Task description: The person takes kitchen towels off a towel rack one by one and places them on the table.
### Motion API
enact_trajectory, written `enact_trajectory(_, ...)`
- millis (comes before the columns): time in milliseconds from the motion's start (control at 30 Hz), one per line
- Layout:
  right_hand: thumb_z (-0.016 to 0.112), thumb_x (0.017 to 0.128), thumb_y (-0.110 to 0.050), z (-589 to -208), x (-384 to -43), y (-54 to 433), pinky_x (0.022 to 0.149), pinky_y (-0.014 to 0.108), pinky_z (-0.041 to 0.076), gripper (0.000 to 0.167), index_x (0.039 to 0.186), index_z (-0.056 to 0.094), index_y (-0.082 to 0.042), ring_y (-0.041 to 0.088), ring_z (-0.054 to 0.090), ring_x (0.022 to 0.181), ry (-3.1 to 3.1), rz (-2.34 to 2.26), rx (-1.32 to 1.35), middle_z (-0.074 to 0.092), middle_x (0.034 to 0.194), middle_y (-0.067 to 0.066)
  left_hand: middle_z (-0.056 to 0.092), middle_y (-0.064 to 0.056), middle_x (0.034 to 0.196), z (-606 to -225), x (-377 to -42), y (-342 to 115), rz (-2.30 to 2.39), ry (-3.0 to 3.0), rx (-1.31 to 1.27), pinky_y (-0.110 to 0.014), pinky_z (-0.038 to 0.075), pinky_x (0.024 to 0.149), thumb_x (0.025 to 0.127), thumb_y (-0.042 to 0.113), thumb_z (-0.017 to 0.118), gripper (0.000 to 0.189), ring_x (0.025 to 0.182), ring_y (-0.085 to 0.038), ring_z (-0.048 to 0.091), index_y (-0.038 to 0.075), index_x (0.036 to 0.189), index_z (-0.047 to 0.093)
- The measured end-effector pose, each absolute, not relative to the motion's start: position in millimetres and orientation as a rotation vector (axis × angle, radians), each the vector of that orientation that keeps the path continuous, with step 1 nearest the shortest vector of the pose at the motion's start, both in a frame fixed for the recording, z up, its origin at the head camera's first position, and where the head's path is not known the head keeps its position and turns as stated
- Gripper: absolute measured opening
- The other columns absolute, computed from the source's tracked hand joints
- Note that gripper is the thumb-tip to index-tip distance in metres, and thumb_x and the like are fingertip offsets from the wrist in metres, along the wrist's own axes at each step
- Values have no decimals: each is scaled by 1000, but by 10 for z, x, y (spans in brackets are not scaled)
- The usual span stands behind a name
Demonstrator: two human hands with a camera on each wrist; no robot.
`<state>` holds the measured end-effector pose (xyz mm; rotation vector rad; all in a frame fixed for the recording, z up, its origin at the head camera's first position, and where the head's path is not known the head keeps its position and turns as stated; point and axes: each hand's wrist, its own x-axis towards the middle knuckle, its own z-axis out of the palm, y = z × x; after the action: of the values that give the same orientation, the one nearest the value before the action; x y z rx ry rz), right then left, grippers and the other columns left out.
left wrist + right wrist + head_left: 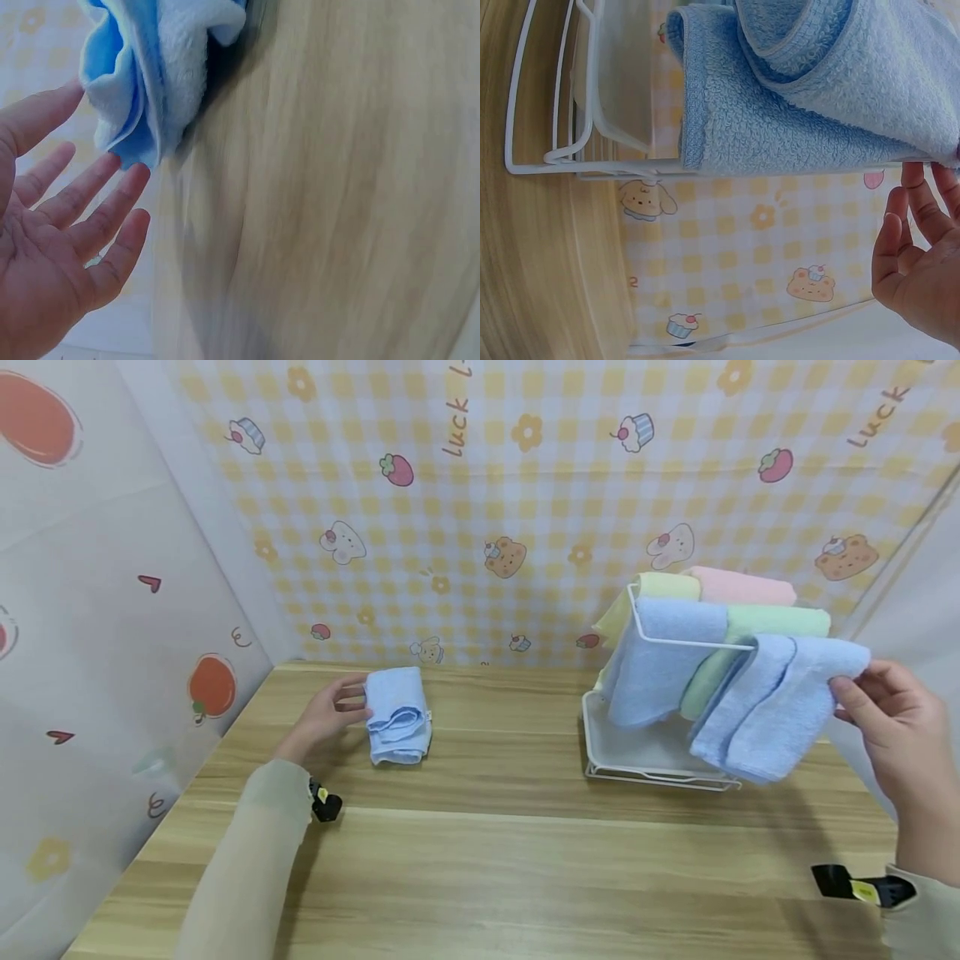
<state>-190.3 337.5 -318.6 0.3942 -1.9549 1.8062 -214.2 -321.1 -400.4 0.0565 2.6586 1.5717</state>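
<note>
A folded light-blue towel [397, 714] lies on the wooden table at the left. My left hand [335, 710] is at its left edge, and the left wrist view shows the fingers [105, 214] spread and fairly straight beside the blue cloth [150, 67]. On the right, another blue towel [795, 710] hangs folded over the front bar of a white wire rack [690, 643]. My right hand [892, 710] pinches this towel's upper right edge between thumb and fingers. Terry fabric [795, 112] fills the top of the right wrist view, with some fingertips partly hidden behind it.
Behind the held towel, the rack carries a second blue towel [667, 652], a green towel [780, 621], a yellow towel [667, 585] and a pink towel [746, 585]. A pale tray [600, 727] forms its base. A checked cloth backdrop [480, 510] stands behind the table [510, 877].
</note>
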Motion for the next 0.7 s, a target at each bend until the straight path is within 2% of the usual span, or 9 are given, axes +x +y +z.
enact_trajectory(333,55,96,7,-3208,-1865,3414,70,4,50,27,110,69,-12,-2,64,81,-1920,1834,375,69,98,-9,39,-28,152,-3817,-2083,-3139,1480,2728,17,-59,38,112,99,14,60,60,138,-49,40,2,152,33)
enact_trajectory(467,55,96,9,-3213,-1850,3441,69,4,50,28,108,70,-11,-2,64,80,-1886,1860,384,71,96,-9,42,-25,151,-3699,-2088,-3007,1438,2782,72,-59,40,110,100,18,60,58,138,-47,41,5,151,36)
enact_trajectory(700,54,97,7,-3206,-1852,3487,69,5,51,26,106,73,-8,-1,66,81,-1812,1912,430,74,93,-8,51,-22,147,-3459,-2065,-2676,1475,2851,238,-59,40,111,100,17,61,51,136,-44,46,5,146,44)
